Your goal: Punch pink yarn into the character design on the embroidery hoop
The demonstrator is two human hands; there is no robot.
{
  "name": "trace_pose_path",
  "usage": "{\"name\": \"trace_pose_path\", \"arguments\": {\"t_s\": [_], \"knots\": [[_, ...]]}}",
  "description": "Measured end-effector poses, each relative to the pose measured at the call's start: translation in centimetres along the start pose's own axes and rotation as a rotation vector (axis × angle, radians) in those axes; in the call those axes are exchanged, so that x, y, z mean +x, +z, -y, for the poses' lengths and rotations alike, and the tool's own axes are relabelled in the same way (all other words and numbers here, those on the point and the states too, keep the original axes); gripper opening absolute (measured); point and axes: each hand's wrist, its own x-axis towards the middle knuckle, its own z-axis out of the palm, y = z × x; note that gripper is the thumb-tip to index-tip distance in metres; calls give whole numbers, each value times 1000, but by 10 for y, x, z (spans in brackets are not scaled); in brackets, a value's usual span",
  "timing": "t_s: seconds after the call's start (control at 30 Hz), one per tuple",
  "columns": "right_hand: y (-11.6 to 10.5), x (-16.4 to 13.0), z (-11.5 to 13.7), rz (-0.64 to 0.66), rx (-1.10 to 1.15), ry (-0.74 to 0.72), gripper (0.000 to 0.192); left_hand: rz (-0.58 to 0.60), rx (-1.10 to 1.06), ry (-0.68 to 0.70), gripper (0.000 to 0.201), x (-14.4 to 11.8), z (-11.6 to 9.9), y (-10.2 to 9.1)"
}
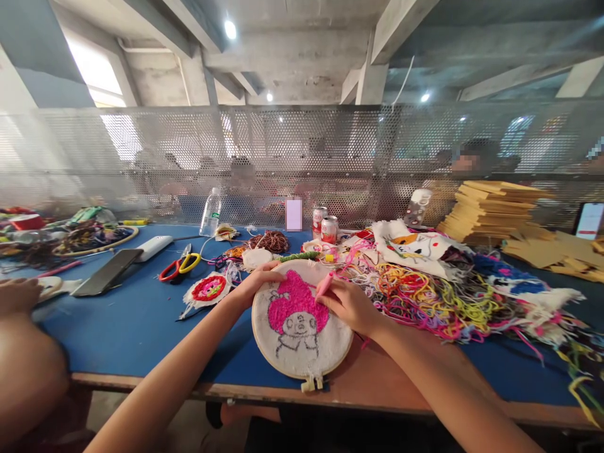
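Note:
An embroidery hoop (pixel 287 358) with white cloth is tilted up at the table's front edge, its clamp screw at the bottom. On the cloth, a cartoon figure (pixel 299 296) has a pink yarn hood, with face and body only in dark outline. My left hand (pixel 258 282) grips the hoop's upper left rim, fingers partly hidden behind it. Closed around a pink punch needle (pixel 324 285), my right hand (pixel 346 305) rests at the upper right of the cloth, by the hood's edge. The needle's tip is too small to make out.
Tangled yarn (pixel 425 296) heaps to the right, near stacked brown envelopes (pixel 491 211). Scissors (pixel 180 264), a phone (pixel 109 272), a power bank (pixel 155 248), a bottle (pixel 211 212) and two cans (pixel 329 229) stand or lie beyond. Another person's arm (pixel 28 352) is at left.

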Motion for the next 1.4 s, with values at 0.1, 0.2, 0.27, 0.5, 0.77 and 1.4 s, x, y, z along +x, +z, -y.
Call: {"name": "trace_pose_path", "arguments": {"t_s": [0.1, 0.2, 0.27, 0.5, 0.77, 1.4], "knots": [[0, -1, -1, -32, -1, 51, 12, -18, 10, -8, 24, -1, -1, 1], [1, -3, -3, -56, 14, 74, 17, -14, 19, -5, 25, 0, -1, 0], [2, -3, -5, -61, 20, 83, 19, -7, 18, -3, 25, 0, 0, -1], [2, -4, -7, -72, 38, 66, 23, -4, 11, -1, 25, 1, 0, -1], [0, -4, -5, -66, 91, 58, 21, -15, 36, -3, 26, -3, -4, 3], [-1, 0, -2, -18, -51, -90, 6, -3, -21, 42, 24, -1, -3, 1]]}}
